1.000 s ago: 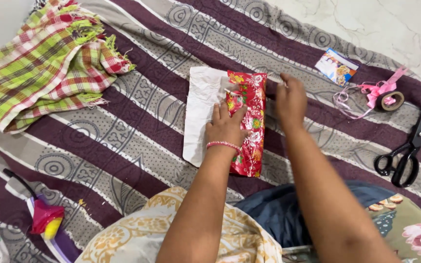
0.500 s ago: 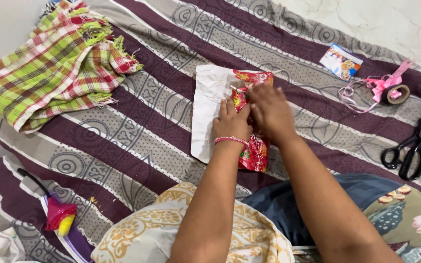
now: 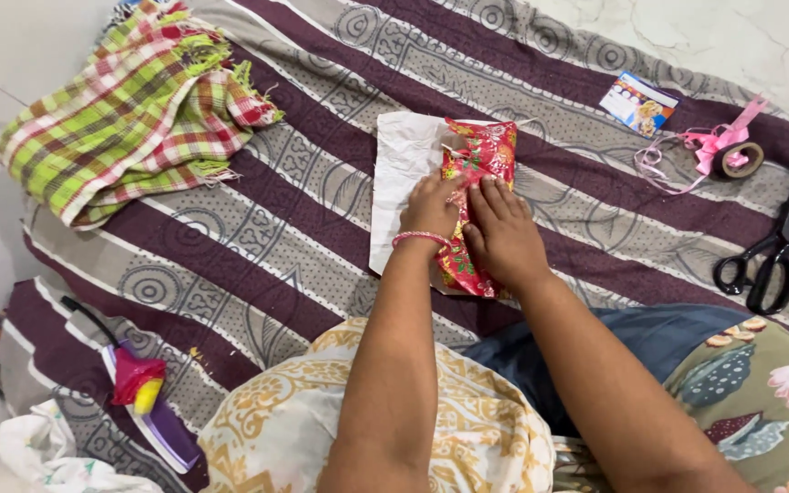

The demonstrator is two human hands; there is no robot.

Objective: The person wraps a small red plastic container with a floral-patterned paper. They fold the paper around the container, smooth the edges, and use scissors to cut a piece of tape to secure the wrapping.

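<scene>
**Two hands press down on a red wrapped parcel**

In the middle of the frame, a red patterned parcel point(image 3: 477, 196) lies on a striped maroon and grey bedsheet point(image 3: 257, 246), partly over a sheet of white paper point(image 3: 404, 173) that shows along its left edge. The left hand point(image 3: 429, 208), with a pink bangle point(image 3: 420, 238) at the wrist, rests flat on the parcel's left side, fingers bent and pressing, not closed around anything. The right hand point(image 3: 502, 233) lies just beside it, touching it, palm down with fingers spread over the red wrapping; it too presses rather than grips.

In the upper left of the frame sits a crumpled green and red checked cloth point(image 3: 134, 114). At the upper right lie a small printed card point(image 3: 637, 102), a roll of tape with pink ribbon point(image 3: 732, 155) and, at the right edge, black scissors point(image 3: 778, 237). A purple-handled tool point(image 3: 143, 402) lies at the lower left.
</scene>
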